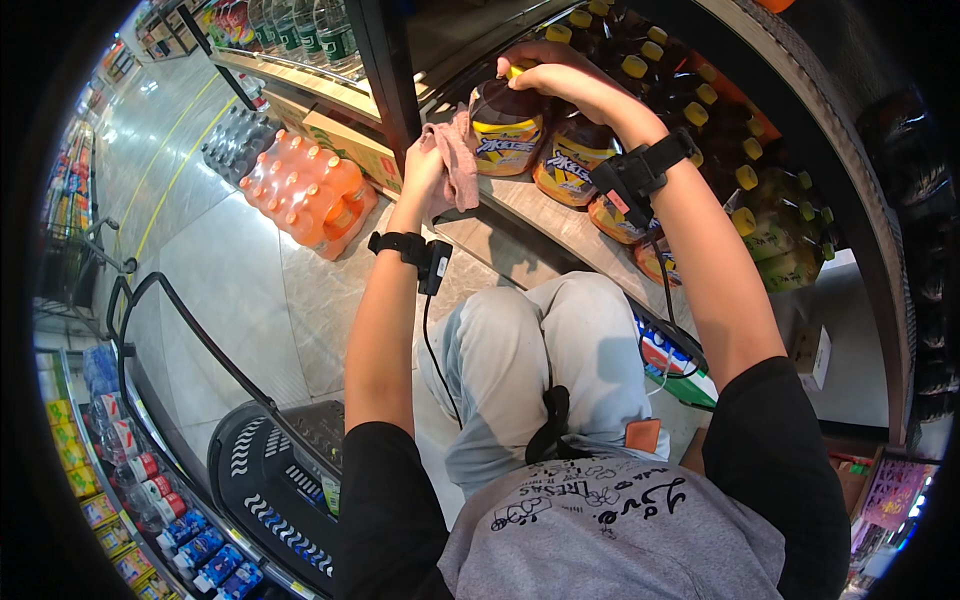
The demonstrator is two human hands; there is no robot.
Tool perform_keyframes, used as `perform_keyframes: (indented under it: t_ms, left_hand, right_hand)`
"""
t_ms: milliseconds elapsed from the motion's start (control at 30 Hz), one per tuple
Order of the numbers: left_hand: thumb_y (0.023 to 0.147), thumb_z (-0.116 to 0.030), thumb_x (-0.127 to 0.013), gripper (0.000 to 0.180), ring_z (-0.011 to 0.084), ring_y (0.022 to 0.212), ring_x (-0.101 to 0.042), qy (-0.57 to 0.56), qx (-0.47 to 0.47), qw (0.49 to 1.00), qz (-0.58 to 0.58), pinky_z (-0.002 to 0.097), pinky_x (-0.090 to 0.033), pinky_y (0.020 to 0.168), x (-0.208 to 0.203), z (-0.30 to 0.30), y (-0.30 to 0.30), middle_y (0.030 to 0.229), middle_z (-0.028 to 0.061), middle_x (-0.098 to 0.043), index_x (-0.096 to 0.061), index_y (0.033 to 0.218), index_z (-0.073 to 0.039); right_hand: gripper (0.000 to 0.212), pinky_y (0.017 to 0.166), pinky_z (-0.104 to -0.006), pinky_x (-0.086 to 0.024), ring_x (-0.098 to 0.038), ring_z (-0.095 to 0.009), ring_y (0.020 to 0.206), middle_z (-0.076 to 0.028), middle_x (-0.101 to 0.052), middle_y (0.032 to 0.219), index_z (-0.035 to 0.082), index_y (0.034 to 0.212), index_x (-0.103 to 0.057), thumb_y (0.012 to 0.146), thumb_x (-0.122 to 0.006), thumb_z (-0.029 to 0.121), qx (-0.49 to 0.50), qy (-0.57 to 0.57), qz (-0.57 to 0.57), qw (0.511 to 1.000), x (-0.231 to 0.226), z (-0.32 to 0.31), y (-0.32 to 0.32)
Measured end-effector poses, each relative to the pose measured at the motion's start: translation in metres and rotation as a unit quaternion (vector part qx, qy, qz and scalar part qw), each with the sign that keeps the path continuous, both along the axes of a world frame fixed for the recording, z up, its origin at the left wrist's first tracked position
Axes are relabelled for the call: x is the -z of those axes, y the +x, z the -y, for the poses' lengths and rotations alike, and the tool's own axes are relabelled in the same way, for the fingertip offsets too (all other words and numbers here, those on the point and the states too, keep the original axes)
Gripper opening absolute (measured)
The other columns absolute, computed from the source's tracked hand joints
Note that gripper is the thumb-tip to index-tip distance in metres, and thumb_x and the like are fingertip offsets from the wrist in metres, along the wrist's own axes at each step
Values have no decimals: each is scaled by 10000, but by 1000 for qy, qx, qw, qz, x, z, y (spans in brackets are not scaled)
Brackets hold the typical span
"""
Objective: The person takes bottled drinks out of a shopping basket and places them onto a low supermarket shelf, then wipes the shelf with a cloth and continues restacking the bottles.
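My left hand is closed on a pink cloth, which hangs beside the nearest dark drink bottle. That bottle has a yellow cap and a yellow-and-purple label, and stands at the left front of the shelf. My right hand reaches over the bottle and has its fingers closed round the cap. Next to it, a similar bottle stands at the shelf's front edge. More dark bottles with yellow caps fill the rows behind and to the right.
A black shopping basket with a long handle stands on the floor at lower left. Shrink-wrapped packs of orange drink and dark bottles sit by the shelf's end. A dark shelf post rises near my left hand. Stocked shelves line the left.
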State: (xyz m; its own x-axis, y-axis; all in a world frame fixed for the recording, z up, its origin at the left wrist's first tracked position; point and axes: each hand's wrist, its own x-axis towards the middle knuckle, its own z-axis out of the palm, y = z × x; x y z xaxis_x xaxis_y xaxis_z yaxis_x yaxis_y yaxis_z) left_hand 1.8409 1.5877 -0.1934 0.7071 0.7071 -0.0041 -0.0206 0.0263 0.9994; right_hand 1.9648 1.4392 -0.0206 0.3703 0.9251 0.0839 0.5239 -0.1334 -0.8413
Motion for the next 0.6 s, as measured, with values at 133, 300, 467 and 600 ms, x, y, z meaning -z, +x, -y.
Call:
perform_keyframes:
  t_ms: [133,300,467,600]
  left_hand:
    - [759,-128,-542,215,83,697,-530,8,2,996,84,235,-431,631,-35,9,10,789,49,-611,-586,907,21]
    - [675,-50,-555,246,83,707,-544,135,12,974,182,226,-438,668,-95,13,23,791,52,-622,-589,910,13]
    - [690,-123,-594,258,107,781,-588,106,-47,973,201,247,-448,705,-37,8,22,822,98,-639,-601,930,-28]
    - [722,-238,-624,277,108,793,-593,85,-46,994,59,235,-443,704,4,19,4,851,90,-646,-619,925,-50]
  right_hand:
    - [211,706,-174,-374,-485,-54,808,12,-553,868,60,941,-560,744,-532,132,-5,-12,6,1000,1,5,5]
    - [231,728,-197,-391,-504,-81,810,3,-562,871,33,956,-561,749,-532,131,-19,16,43,999,5,3,5]
    - [218,734,-235,-417,-543,-108,807,-32,-602,854,56,929,-592,724,-566,127,-18,44,122,991,15,-13,19]
    - [222,694,-253,-446,-576,-132,760,-53,-624,820,69,910,-610,693,-594,111,8,72,135,988,24,-14,25]
